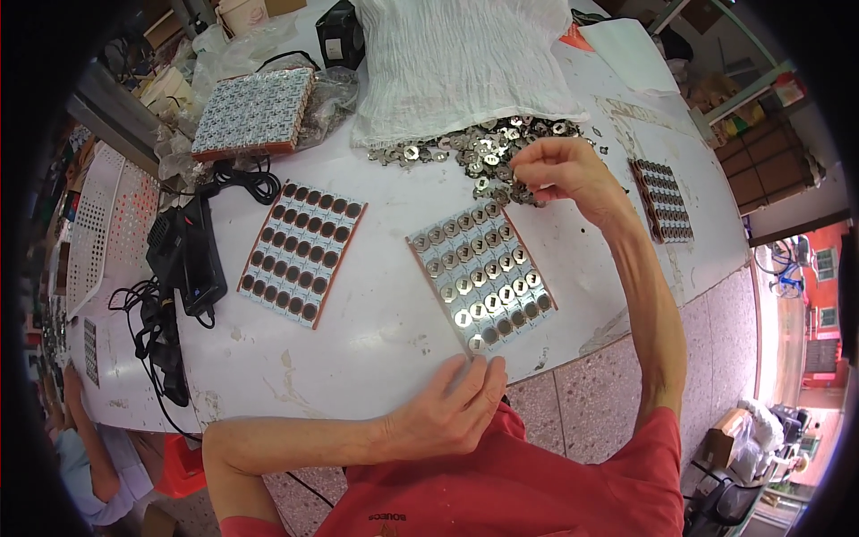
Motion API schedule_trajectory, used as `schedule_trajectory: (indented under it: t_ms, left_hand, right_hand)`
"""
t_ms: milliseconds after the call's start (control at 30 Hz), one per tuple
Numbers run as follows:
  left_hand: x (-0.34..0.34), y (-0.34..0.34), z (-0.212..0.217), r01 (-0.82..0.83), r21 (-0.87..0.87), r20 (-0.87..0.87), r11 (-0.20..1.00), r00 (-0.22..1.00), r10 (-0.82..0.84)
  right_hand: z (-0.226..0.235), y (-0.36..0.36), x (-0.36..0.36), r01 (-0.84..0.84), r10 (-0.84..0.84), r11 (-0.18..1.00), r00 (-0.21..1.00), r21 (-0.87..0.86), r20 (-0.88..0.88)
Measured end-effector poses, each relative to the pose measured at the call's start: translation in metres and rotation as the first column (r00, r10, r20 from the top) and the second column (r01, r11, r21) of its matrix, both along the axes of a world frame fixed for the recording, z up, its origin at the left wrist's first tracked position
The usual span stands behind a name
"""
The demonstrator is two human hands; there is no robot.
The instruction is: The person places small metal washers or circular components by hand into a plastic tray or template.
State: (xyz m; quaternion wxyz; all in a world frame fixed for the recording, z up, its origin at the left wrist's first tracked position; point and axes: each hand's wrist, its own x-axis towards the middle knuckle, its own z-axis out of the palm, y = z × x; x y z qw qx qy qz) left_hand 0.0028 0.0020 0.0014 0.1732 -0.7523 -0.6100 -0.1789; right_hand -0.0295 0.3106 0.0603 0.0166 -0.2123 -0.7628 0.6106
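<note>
A light blue panel with rows of round spots lies in front of me. Small silvery metal plates sit on most of its spots; along the near row several dark discs show bare, with one plate at that row's left end. My left hand is at the panel's near edge, fingers curled and fingertips close to that plate; what they hold is hidden. Above the right edge of a heap of loose metal plates, my right hand is closed in a pinch. Whatever is between its fingertips is too small to make out.
Another panel with dark discs lies to the left, a smaller one to the right. A white sack backs the heap. Stacked panels, a black power adapter with cables and a white basket stand left. Another person's arm shows far left.
</note>
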Motion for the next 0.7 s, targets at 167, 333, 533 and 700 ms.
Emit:
schedule_trajectory:
  t_ms: [167,333,533,700]
  left_hand:
    - [0.000,0.000,0.000,0.007,0.003,0.007,1.000,1.000,-0.007]
    - [0.000,0.000,-0.001,0.000,0.003,0.000,1.000,1.000,0.000]
    - [0.000,0.000,0.000,-0.007,0.001,0.002,1.000,1.000,0.007]
    - [0.000,0.000,0.001,-0.005,0.002,0.001,1.000,1.000,0.005]
  right_hand:
    - [-0.009,0.007,-0.002,-0.078,0.075,0.987,0.997,0.143,0.030]
    - [-0.015,-0.002,0.001,0.026,-0.030,0.989,0.999,0.144,0.027]
    - [-0.006,-0.006,-0.001,0.069,-0.073,0.961,0.997,-0.267,-0.002]
    - [-0.006,-0.001,-0.005,0.027,-0.031,0.994,0.999,0.103,0.042]
